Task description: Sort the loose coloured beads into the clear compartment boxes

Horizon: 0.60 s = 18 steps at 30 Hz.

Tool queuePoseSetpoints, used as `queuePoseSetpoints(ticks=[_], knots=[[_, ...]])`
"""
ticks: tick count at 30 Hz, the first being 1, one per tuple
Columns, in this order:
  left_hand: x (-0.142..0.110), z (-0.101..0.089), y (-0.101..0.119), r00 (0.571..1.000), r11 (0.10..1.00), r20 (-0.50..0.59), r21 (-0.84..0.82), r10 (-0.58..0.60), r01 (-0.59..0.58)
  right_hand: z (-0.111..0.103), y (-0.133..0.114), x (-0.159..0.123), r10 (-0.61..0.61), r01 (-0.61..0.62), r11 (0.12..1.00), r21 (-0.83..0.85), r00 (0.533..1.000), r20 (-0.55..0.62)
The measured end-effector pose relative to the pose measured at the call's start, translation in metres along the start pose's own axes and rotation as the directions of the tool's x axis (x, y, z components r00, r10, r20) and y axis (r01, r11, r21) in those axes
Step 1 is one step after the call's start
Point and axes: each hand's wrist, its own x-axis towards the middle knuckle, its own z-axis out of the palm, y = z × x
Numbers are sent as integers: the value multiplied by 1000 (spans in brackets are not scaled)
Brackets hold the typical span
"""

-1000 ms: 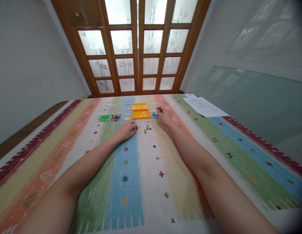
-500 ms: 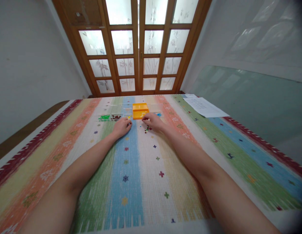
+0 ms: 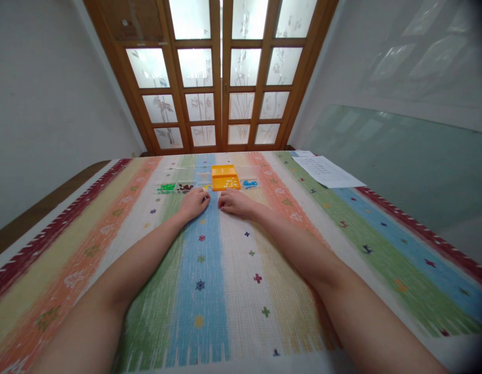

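Observation:
My left hand [image 3: 195, 203] rests curled on the striped tablecloth, in front of a clear box of dark brown small pieces [image 3: 185, 188] and some yellow pieces [image 3: 205, 186]. Its fingers are bent together; anything inside them is too small to make out. Just to its right, my right hand [image 3: 235, 202] is low on the cloth with fingertips pressed together, and what they pinch does not show. Beyond it stands an open orange box [image 3: 224, 170] holding small white pieces [image 3: 230, 184]. The two hands are apart.
Green pieces [image 3: 166, 187] lie in a clear box on the left, blue pieces [image 3: 249, 183] in another on the right. Printed paper sheets [image 3: 322, 170] lie at the far right of the tablecloth [image 3: 241, 291]. Wooden glazed doors [image 3: 221, 104] stand behind the table.
My right hand has come back from the orange box's front edge, down and left onto the cloth. It now covers the small mixed pieces seen there before. My left hand stays put.

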Motion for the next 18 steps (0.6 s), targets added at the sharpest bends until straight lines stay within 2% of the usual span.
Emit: queuePoseSetpoints(ticks=[4,8,11,14,18], knots=[[-1,0,0,1000,1000,0,6,14,-14,2,0,-1,21,-18,998,61,998,-53],[0,0,0,1000,1000,9,8,18,-18,3,5,-3,216,-181,963,199,962,-169],[0,0,0,1000,1000,14,3,12,-12,4,16,-4,308,-233,929,287,917,-252],[0,0,1,1000,1000,18,5,10,-10,6,31,-5,384,-257,896,362,857,-344],[-1,-1,2,1000,1000,22,5,9,-9,10,49,-6,507,-292,837,463,731,-456]])
